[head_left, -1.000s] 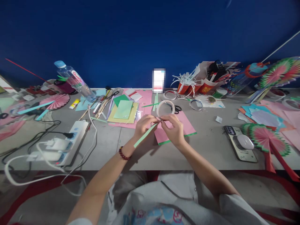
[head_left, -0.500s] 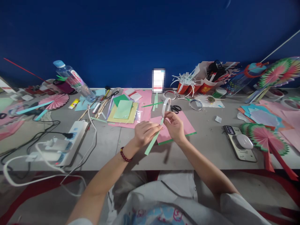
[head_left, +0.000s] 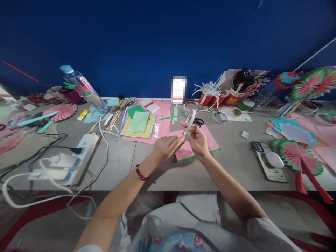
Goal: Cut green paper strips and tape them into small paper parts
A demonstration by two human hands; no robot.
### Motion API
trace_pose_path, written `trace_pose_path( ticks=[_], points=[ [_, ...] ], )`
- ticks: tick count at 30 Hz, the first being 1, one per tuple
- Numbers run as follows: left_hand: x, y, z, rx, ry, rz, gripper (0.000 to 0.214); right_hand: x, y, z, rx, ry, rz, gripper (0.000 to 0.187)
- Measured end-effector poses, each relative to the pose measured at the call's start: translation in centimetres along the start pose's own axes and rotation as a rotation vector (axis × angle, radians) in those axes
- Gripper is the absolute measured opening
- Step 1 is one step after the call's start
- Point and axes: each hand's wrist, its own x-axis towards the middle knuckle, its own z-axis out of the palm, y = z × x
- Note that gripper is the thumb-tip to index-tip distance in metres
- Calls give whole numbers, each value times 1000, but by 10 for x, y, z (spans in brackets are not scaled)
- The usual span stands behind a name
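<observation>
My right hand [head_left: 198, 140] is closed on a white tape roll [head_left: 190, 120], held upright and seen almost edge-on above a pink sheet [head_left: 207, 141]. My left hand [head_left: 166, 147] is beside it, a red bead bracelet [head_left: 141, 173] on the wrist. Its fingertips are pinched together against the roll's lower edge, where the two hands meet. What the left fingers grip is hidden. The green paper strip does not show.
Black scissors [head_left: 197, 122] and loose tape rings [head_left: 219, 117] lie behind the hands. A stack of coloured paper [head_left: 138, 124] and a tilted water bottle [head_left: 83, 89] are to the left. A power strip [head_left: 78, 154] with cables is near left; a phone with a mouse [head_left: 271, 161] and paper fans [head_left: 299, 154] are to the right.
The tape roll has turned from face-on to edge-on in my right hand. The green strip that stuck out below my left hand has gone from sight. Both hands stayed in place.
</observation>
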Motion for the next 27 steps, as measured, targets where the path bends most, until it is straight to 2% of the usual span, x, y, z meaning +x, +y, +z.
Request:
trace_pose_path(
  ticks=[5,8,10,12,15,20,25,27],
  points=[
    [-5,-3,0,-114,173,-61,24,-1,2,0,-11,-19,-41,13],
    [-1,4,-3,-320,234,-268,30,-3,5,0,-16,-19,-73,8],
    [4,9,-3,-554,207,-463,36,-5,7,-1,-53,-14,-79,5],
    [9,11,-4,-838,122,-607,46,-6,9,-1,-81,-6,-90,4],
    [14,11,-5,-1121,-7,-720,52,-5,11,-2,-91,-12,-127,4],
    [13,11,-4,-1128,-2,-707,37,-2,12,-4,-174,1,-175,5],
    [13,9,2,-1154,223,-681,29,-1,11,-2,-206,0,-213,7],
    [13,6,3,-1144,252,-642,28,-3,10,0,-209,-22,-212,8]
  ],
)
